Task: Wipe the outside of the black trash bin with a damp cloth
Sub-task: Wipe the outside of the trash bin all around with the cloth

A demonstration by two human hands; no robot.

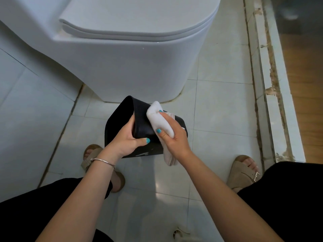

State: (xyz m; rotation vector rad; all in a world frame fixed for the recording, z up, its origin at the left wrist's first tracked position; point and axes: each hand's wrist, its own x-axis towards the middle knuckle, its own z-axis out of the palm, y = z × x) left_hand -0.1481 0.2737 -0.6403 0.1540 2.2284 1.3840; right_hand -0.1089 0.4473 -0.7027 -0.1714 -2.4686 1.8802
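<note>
Pale floor tiles [218,105] spread before a white toilet [132,67]; left hand [127,142] grips the tilted black trash bin [141,123] by its rim; right hand [174,137] clutches a white cloth [160,117] against the bin's side.

Landmark: we take the white toilet [132,55] as our reference; its lid [139,20] is closed and it fills the upper middle of our view.
Floor: we see pale glossy tiles [218,109] with thin grout lines spreading out in front of the toilet and to its right.
Base joint: where the toilet meets the floor, we notice a brownish, stained seam [174,100].
Left of the toilet: we see a pale tiled wall [22,95] meeting the floor along a dark joint.
Right of the toilet: a raised white threshold [269,95] with crumbling brownish filler runs away from us.
Beyond the threshold: we see warm wood-coloured flooring [304,81].
Light: soft and even, with a faint sheen on the tiles.
</note>
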